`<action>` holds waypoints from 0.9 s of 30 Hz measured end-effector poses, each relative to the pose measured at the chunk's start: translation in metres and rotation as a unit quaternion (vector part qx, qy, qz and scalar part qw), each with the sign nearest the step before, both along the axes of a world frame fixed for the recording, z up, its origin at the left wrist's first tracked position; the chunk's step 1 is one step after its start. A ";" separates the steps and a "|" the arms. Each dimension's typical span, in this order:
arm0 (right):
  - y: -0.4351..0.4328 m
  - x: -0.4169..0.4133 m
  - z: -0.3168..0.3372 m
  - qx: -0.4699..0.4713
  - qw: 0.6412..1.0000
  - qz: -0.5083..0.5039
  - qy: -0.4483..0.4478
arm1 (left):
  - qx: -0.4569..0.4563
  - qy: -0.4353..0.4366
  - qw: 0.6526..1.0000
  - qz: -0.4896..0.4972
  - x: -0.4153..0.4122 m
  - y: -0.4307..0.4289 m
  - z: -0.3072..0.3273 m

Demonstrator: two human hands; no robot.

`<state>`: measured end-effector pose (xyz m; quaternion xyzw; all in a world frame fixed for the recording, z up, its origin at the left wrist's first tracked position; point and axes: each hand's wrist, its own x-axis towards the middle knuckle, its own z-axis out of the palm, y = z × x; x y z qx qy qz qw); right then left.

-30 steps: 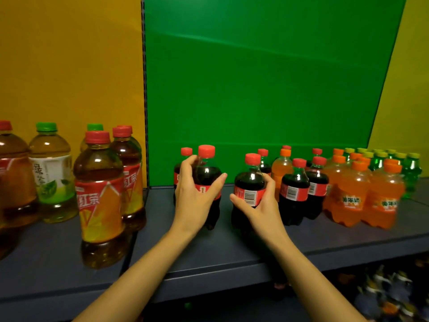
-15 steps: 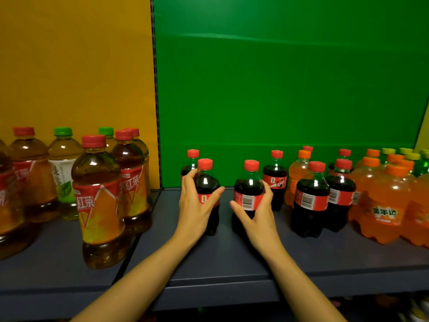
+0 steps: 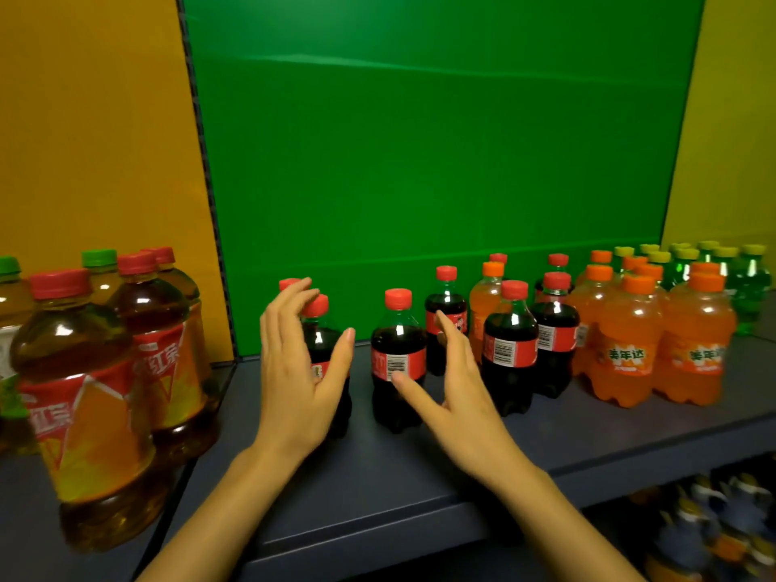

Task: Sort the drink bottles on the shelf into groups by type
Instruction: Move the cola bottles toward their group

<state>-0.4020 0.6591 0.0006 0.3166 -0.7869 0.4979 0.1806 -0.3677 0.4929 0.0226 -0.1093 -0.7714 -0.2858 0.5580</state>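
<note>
Several small cola bottles with red caps stand on the dark shelf [image 3: 378, 489]. My left hand [image 3: 300, 371] is open, fingers spread, just in front of one cola bottle [image 3: 321, 329] and not gripping it. My right hand [image 3: 449, 384] is open beside a second cola bottle [image 3: 397, 363], its thumb near the label. More cola bottles [image 3: 510, 346] stand to the right, with one orange soda bottle [image 3: 487, 304] among them. Orange soda bottles [image 3: 625, 350] form a group further right, and green soda bottles [image 3: 751, 283] stand at the far right.
Large tea bottles with red labels [image 3: 79, 396] and green-capped ones [image 3: 98, 266] stand on the left shelf section before an orange back panel. A green panel backs the middle. More bottles [image 3: 714, 527] sit on a lower shelf at bottom right.
Both hands have let go of the two cola bottles they gripped and opened, drawing back slightly. The two bottles stay standing on the shelf.
</note>
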 end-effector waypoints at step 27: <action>0.223 -0.243 0.182 0.363 0.931 -0.018 -0.017 | -0.171 -0.380 0.905 0.081 -0.236 0.172 0.137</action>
